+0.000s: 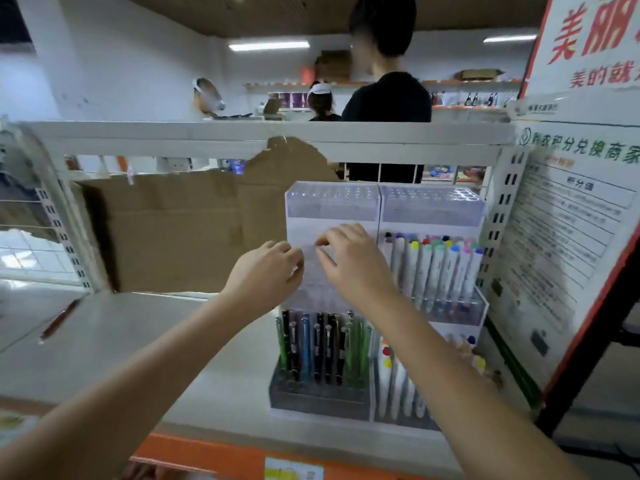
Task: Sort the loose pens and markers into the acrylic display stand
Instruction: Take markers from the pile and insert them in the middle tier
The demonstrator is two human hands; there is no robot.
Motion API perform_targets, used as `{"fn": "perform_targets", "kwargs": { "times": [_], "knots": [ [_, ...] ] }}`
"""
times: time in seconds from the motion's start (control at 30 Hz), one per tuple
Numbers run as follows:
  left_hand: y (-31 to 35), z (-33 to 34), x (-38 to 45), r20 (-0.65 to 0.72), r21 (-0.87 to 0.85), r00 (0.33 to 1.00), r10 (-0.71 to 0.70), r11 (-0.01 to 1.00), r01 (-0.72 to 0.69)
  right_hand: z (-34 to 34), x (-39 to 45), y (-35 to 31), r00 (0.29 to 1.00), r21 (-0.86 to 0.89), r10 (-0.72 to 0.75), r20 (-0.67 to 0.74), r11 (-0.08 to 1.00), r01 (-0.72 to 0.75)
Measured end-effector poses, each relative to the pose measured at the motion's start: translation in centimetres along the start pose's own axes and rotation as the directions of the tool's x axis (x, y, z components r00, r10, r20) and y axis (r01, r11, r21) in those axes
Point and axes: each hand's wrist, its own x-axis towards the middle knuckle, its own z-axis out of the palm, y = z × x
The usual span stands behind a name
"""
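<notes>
Standing on the white shelf [145, 341], toward its right side, the acrylic display stand [381, 216] is seen with three stepped tiers in two columns. Both hands are raised to the middle tier on the left column. The left hand [268, 271] is held with fingers curled and thumb pressed toward the fingertips at the front of that tier; whether anything is pinched cannot be told, as the area is blurred. The right hand [349, 261] is placed just beside it, fingers bent downward over the clear holed block, thumb and forefinger nearly together; no pen can be made out in its grip.

White-barrelled markers [436, 268] with coloured caps are stood upright in the middle tier on the right column. Slim pens [322, 348] in green, blue and black are stood upright in the lowest tier on the left. Further white markers [398, 379] are lodged in the lowest tier on the right, partly hidden by the right forearm. The top tier is seen as clear holed blocks.

A red pen [57, 322] is lying loose on the shelf, well apart from the stand, to the left. Brown cardboard [180, 230] is propped behind the shelf. A printed sign [568, 216] is leaned at the right.
</notes>
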Motion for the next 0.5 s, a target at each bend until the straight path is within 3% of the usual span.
{"fn": "perform_targets", "kwargs": {
  "times": [0.23,0.5],
  "knots": [
    [-12.5,-1.9,-8.3,0.048,0.006,0.977,-0.206,0.979,0.206,10.1,1.6,-11.7,0.991,0.146,-0.088,0.101,0.987,0.073],
    [-25.3,-2.8,-17.8,0.142,0.077,0.939,-0.313,0.949,0.305,21.7,2.5,-22.9,0.895,0.116,-0.034,0.444,0.993,-0.019]
  ]
}}
